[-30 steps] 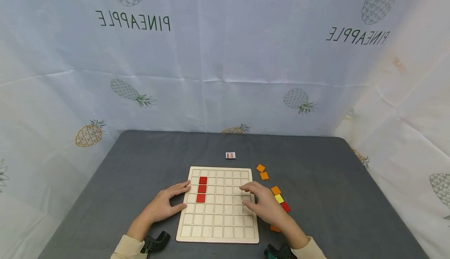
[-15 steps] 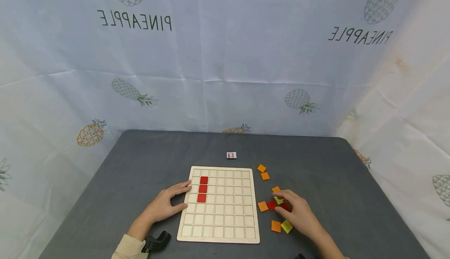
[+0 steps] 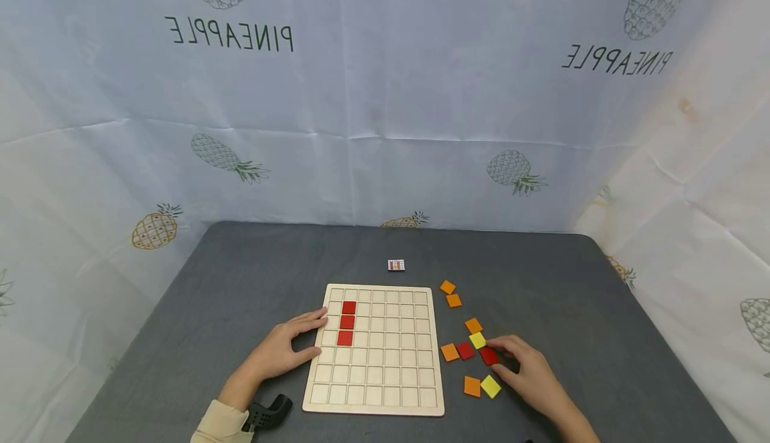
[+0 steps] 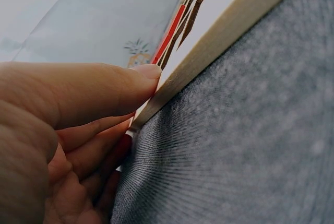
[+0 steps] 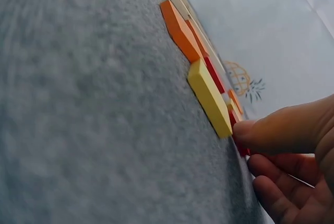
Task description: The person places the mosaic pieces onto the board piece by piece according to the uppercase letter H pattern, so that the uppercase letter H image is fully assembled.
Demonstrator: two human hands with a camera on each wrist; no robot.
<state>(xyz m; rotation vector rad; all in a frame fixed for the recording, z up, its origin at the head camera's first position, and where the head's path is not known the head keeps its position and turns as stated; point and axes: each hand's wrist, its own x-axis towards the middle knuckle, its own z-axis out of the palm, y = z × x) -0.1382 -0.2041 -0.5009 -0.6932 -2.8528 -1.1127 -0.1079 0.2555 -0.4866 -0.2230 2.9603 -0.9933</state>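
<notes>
A pale wooden grid board (image 3: 385,376) lies on the dark table, with three red square tiles (image 3: 346,322) in one column near its left side. My left hand (image 3: 281,348) rests along the board's left edge, fingers and thumb fairly straight. In the left wrist view the thumb (image 4: 143,75) touches the edge of the board (image 4: 209,46). Right of the board, my right hand (image 3: 532,373) pinches a loose red tile (image 3: 489,356) between thumb and fingers. The right wrist view shows the thumb (image 5: 261,130) against that red tile (image 5: 240,143), just beyond a yellow tile (image 5: 210,98).
Other loose tiles lie right of the board: orange tiles (image 3: 472,386), a red tile (image 3: 466,351), and yellow tiles, one (image 3: 490,387) nearer and one (image 3: 477,340) beside the right hand. A small patterned card (image 3: 396,265) lies behind the board. A pineapple-print curtain (image 3: 385,95) hangs behind the table.
My right hand has moved off the board, rightward and down to the loose tiles, and its fingers have come around a red tile there. The left hand stays at the board's edge.
</notes>
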